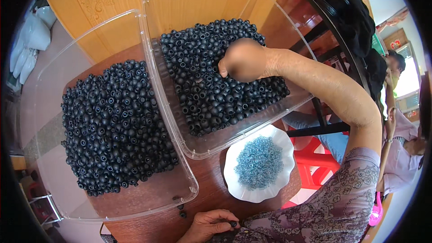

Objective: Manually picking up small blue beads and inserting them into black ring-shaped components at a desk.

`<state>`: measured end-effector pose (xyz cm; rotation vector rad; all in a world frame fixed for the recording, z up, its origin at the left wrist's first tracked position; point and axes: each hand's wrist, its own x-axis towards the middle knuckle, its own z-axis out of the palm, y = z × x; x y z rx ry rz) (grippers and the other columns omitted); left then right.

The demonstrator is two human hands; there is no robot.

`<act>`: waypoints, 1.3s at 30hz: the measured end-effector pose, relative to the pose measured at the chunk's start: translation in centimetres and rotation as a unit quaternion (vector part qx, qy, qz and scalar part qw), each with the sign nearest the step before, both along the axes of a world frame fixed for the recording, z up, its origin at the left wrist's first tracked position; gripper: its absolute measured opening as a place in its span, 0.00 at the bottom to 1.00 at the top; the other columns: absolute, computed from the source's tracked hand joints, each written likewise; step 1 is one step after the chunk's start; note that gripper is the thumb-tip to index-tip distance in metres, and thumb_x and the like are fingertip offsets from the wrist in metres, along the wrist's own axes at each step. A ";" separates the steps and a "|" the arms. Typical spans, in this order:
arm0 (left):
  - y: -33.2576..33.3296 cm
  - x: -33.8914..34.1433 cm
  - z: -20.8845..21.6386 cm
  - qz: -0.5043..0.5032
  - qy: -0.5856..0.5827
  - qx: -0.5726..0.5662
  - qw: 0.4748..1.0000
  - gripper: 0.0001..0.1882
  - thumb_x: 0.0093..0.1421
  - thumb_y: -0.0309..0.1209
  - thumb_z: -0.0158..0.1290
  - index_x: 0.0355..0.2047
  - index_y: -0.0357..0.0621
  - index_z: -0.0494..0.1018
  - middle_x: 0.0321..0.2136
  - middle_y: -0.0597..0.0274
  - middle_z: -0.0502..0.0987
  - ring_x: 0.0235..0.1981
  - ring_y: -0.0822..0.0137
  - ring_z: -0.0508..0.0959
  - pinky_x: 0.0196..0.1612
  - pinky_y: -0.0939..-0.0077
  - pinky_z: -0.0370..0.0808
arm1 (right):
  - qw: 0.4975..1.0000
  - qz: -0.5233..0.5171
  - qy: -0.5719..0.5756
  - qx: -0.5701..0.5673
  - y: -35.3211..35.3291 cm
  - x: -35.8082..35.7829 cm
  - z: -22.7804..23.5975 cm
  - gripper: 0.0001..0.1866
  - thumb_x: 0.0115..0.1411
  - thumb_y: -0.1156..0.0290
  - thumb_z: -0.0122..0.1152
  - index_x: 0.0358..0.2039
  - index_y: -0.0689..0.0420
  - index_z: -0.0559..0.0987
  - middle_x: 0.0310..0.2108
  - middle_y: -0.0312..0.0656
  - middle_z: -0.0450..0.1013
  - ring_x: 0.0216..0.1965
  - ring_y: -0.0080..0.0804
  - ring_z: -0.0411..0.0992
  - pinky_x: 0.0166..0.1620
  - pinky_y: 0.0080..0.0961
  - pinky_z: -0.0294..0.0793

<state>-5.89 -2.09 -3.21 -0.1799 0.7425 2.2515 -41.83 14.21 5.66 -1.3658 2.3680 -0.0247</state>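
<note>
At the near edge of the table my left hand [208, 226] is closed, pinching a small black hollow ball-shaped piece [234, 223] between thumb and fingertips. My right arm reaches over the right clear plastic bin [193, 153]. There my right hand [245, 60] is at a heap of black hollow pieces [211, 103]. A blur covers most of its fingers, with one digit showing at its left side, so its grip is hidden. Close to my right forearm sits a white wavy-rimmed plate [230, 164] heaped with small clear-bluish rings [260, 162].
Left of it stands a second clear bin [195, 189] with a heap of similar black pieces [117, 130]. Loose black pieces [182, 214] lie on the brown table [148, 229]. A red stool [310, 164], a dark chair [324, 130] and another person [402, 153] are at the right.
</note>
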 end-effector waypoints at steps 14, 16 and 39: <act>0.0 0.4 -0.4 -0.003 -0.009 -0.016 1.000 0.09 0.54 0.23 0.56 0.36 0.35 0.74 0.32 0.57 0.76 0.32 0.67 0.76 0.37 0.77 0.74 | 0.954 -0.137 -0.216 -0.158 1.0 -0.6 -1.0 0.08 0.44 0.81 0.62 0.28 0.60 0.79 0.22 0.38 0.76 0.30 0.28 0.75 0.33 0.25 0.73; 0.0 0.4 -0.4 0.000 -0.003 -0.008 1.000 0.09 0.54 0.23 0.56 0.37 0.35 0.74 0.32 0.57 0.76 0.32 0.67 0.76 0.37 0.76 0.74 | 0.942 -0.146 -0.245 -0.175 0.8 -0.6 -0.3 0.05 0.46 0.80 0.61 0.27 0.60 0.79 0.21 0.35 0.75 0.26 0.24 0.73 0.28 0.21 0.72; 0.0 0.1 -0.4 -0.016 -0.013 0.028 0.999 0.09 0.55 0.22 0.54 0.38 0.35 0.73 0.35 0.57 0.76 0.36 0.68 0.76 0.41 0.75 0.73 | 0.971 -0.097 -0.085 -0.202 -5.2 0.5 -0.6 0.13 0.43 0.86 0.57 0.32 0.62 0.80 0.23 0.44 0.76 0.28 0.28 0.75 0.32 0.25 0.74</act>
